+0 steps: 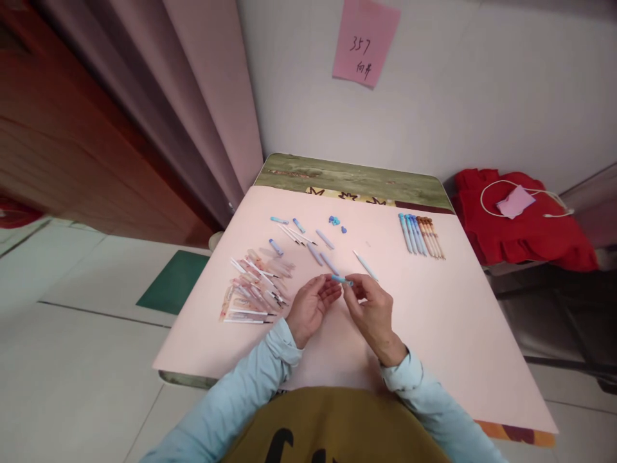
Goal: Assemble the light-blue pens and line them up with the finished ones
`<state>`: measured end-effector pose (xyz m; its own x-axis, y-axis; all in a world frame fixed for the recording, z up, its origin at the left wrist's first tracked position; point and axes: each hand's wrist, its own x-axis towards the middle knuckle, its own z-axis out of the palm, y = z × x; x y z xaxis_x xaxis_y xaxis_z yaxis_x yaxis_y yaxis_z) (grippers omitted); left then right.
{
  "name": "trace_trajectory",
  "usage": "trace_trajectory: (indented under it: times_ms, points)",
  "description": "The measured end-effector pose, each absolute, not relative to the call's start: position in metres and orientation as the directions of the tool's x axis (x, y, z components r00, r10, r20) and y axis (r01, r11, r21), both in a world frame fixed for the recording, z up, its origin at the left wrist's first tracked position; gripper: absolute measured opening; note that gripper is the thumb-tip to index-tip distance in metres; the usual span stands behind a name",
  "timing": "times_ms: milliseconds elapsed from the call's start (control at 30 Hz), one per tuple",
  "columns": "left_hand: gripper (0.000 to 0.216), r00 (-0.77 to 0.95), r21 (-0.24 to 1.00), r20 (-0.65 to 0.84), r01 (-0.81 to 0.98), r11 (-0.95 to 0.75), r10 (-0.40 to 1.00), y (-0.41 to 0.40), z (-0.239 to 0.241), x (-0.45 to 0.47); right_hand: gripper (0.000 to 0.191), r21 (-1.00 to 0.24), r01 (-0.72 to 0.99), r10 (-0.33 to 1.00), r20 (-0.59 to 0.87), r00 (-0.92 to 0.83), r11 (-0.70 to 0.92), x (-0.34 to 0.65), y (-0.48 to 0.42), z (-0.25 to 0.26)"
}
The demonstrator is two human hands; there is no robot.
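Note:
Over the pink table sheet (434, 321), my right hand (371, 312) pinches a small light-blue pen part (341, 279) by its right end. My left hand (311, 305) is half curled beside it, palm up, its fingertips close to the part's left end; whether they touch it I cannot tell. Just beyond my hands lie loose pale-blue barrels (324, 257) and a thin white refill (365, 265). A heap of clear pink tubes and refills (255, 286) lies left of my left hand.
A row of several finished blue and orange pens (421, 235) lies at the back right. Small blue caps (336, 222) sit at the back middle. A red cloth with a white cable (520, 222) lies on a seat to the right. A pink note (365, 42) hangs on the wall.

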<state>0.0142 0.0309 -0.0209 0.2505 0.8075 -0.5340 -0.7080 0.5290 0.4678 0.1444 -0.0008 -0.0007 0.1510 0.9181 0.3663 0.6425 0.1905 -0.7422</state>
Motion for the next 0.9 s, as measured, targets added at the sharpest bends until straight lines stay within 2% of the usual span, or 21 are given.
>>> trace_trajectory:
  times_ms: [200, 333, 433, 600, 700, 767, 833, 900]
  points:
    - [0.007, 0.248, 0.518, -0.496, -0.685, 0.512, 0.832, 0.031, -0.016, 0.014, 0.014, -0.824, 0.553, 0.942, 0.272, 0.195, 0.123, 0.138, -0.002, 0.001]
    - [0.012, 0.193, 0.563, -0.503, -0.667, 0.489, 0.842, 0.032, -0.01, 0.011, 0.02, -0.952, 0.305, 0.954, 0.071, 0.291, -0.022, 0.14, -0.002, 0.002]
    - [0.011, 0.167, 0.578, -0.503, -0.665, 0.473, 0.848, 0.033, -0.006, 0.01, 0.025, -0.991, 0.103, 0.955, -0.052, 0.292, -0.085, 0.143, -0.001, 0.001]
    - [0.017, 0.175, 0.606, -0.451, -0.659, 0.444, 0.875, 0.031, -0.004, 0.011, 0.03, -0.956, -0.238, 0.949, -0.227, 0.218, -0.174, 0.145, 0.003, -0.001]
    - [0.018, 0.147, 0.673, -0.408, -0.618, 0.406, 0.901, 0.03, -0.008, 0.013, 0.029, -0.932, -0.309, 0.94, -0.263, 0.217, -0.19, 0.147, 0.004, -0.001]
    - [0.016, 0.086, 0.818, -0.329, -0.471, 0.329, 0.94, 0.031, -0.013, 0.013, 0.027, -0.949, -0.28, 0.941, -0.219, 0.259, -0.144, 0.149, 0.004, 0.001]
    - [0.016, 0.037, 0.964, -0.169, -0.203, 0.173, 0.985, 0.034, -0.02, 0.013, 0.023, -0.942, -0.308, 0.94, -0.219, 0.26, -0.134, 0.151, 0.005, 0.005]
    - [0.022, 0.066, 0.996, 0.04, 0.081, -0.045, 0.997, 0.039, -0.027, 0.012, 0.019, -0.882, -0.43, 0.935, -0.299, 0.19, -0.194, 0.154, 0.006, 0.008]
